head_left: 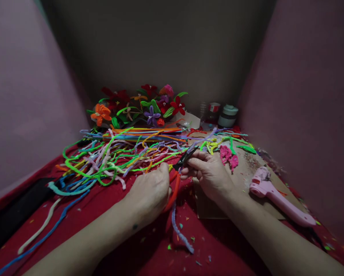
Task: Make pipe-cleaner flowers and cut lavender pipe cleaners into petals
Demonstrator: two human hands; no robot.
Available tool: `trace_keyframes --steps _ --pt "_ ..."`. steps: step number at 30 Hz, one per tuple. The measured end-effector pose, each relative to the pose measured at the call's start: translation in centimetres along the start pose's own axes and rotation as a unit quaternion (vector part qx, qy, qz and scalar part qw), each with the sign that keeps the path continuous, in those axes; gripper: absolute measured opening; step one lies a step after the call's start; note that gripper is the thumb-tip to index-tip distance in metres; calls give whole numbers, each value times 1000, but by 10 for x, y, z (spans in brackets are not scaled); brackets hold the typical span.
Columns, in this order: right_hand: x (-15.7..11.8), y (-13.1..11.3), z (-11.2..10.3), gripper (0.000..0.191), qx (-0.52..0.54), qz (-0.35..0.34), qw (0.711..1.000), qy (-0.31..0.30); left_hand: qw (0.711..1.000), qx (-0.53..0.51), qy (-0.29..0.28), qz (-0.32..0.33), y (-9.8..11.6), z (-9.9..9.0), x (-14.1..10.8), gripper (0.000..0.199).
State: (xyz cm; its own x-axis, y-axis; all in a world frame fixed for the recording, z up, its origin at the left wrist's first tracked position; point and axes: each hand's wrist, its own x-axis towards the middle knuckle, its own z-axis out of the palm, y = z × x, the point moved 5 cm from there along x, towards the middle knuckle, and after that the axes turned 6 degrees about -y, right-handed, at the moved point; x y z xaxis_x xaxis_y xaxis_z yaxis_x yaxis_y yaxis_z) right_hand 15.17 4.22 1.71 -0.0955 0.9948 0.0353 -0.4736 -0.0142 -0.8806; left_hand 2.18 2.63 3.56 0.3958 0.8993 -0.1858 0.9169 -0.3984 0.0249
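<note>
My left hand (pixel 150 191) is closed around the red-orange handles of a pair of pliers (pixel 186 158), whose black, pointed jaws angle up and to the right. Just right of the jaws, my right hand (pixel 210 174) pinches a purple pipe cleaner (pixel 176 220). One end of it hangs down over the red cloth, and a purple length rises behind the jaws. My fingers partly hide where jaws and pipe cleaner meet. Past my right fingertips, a pink pipe-cleaner piece (pixel 229 156) lies on the cardboard (pixel 206 203).
A tangle of coloured pipe cleaners (pixel 111 161) spreads at left. Pipe-cleaner flowers (pixel 151 111) stand at the back, beside a lidded jar (pixel 228 115). A pink glue gun (pixel 278 195) rests at right. Small scraps dot the red cloth (pixel 148 249). Walls close in both sides.
</note>
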Motion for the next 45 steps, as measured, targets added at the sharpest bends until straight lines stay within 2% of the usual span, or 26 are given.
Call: trace_keyframes --steps 8,16,29,39,45 --pt "2 2 0 5 -7 -48 999 -10 999 -18 -29 4 4 -3 -2 18" --pt "-1 8 -1 5 3 -35 999 7 999 -31 -40 6 4 -2 -2 16" --pt "-1 5 0 6 -2 -51 999 1 1000 -17 -9 20 3 -2 -2 15" --pt "-1 11 0 4 7 -37 999 1 998 -15 -52 13 4 3 0 13" --pt "-1 10 0 4 -2 -32 999 -8 998 -7 -69 2 6 -1 -1 15"
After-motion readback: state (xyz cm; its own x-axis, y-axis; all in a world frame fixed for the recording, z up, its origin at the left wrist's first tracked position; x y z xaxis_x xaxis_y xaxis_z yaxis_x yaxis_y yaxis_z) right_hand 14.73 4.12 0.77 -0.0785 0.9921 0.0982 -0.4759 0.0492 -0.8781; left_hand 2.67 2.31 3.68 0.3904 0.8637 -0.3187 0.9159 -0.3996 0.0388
